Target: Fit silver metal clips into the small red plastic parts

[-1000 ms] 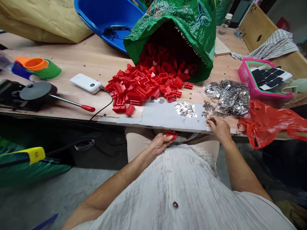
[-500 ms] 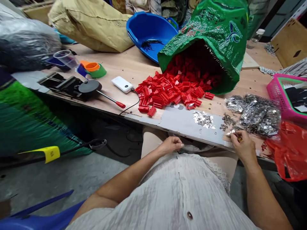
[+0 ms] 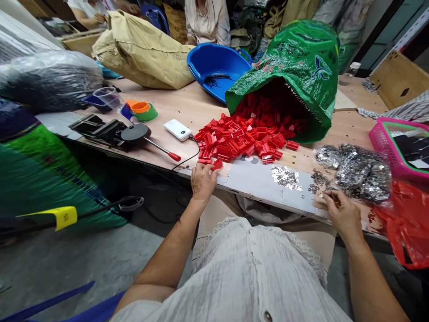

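Red plastic parts spill in a heap from a green sack lying on its side on the wooden table. My left hand reaches to the near edge of the heap, its fingers closing on a red part. My right hand rests at the table's front edge beside loose small metal pieces, its fingers pinched on something small that I cannot make out. A clear bag of metal pieces lies just beyond that hand.
A hand press with a red-tipped lever, a white power bank, coloured cups, a blue basin and a tan sack lie to the left. A pink basket and red bag are at right. Other people sit behind.
My left hand has risen from my lap to the edge of the red heap. The view has swung left and up. My right hand stays at the metal pieces.
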`<action>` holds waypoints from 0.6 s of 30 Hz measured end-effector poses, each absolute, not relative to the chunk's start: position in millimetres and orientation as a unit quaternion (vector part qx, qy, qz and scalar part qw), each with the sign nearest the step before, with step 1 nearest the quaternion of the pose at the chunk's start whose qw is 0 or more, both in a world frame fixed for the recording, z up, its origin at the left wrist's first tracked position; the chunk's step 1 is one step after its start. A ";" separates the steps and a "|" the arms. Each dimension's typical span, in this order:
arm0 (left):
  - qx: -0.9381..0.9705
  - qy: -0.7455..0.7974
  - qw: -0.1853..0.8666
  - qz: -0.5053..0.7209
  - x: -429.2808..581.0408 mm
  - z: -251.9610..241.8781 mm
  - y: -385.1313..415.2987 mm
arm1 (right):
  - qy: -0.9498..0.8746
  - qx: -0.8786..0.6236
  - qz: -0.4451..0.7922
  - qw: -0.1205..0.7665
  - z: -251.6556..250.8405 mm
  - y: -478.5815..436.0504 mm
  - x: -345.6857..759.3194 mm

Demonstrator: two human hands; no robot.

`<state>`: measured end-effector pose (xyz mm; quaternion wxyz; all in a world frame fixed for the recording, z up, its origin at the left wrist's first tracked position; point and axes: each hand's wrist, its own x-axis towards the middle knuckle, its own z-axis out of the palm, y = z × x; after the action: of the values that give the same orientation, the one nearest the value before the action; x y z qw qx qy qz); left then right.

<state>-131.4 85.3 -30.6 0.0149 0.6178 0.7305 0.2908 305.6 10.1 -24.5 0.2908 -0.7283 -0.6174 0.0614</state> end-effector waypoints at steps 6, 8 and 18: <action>0.586 0.618 0.234 0.469 -101.2 -15.1 65.6 | -0.586 -0.725 0.111 0.345 -10.4 11.0 288.3; 0.534 0.575 0.345 0.516 -84.7 -3.0 56.7 | -0.589 -0.699 0.149 0.376 -3.4 13.0 270.6; 0.467 0.505 0.472 0.552 -31.8 37.8 20.8 | -0.684 -0.546 0.259 0.408 30.4 21.1 171.8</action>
<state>-31.8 20.8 37.8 0.4719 0.4670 0.5048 0.5518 171.8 21.1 30.4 0.4080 -0.5463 -0.6840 0.2592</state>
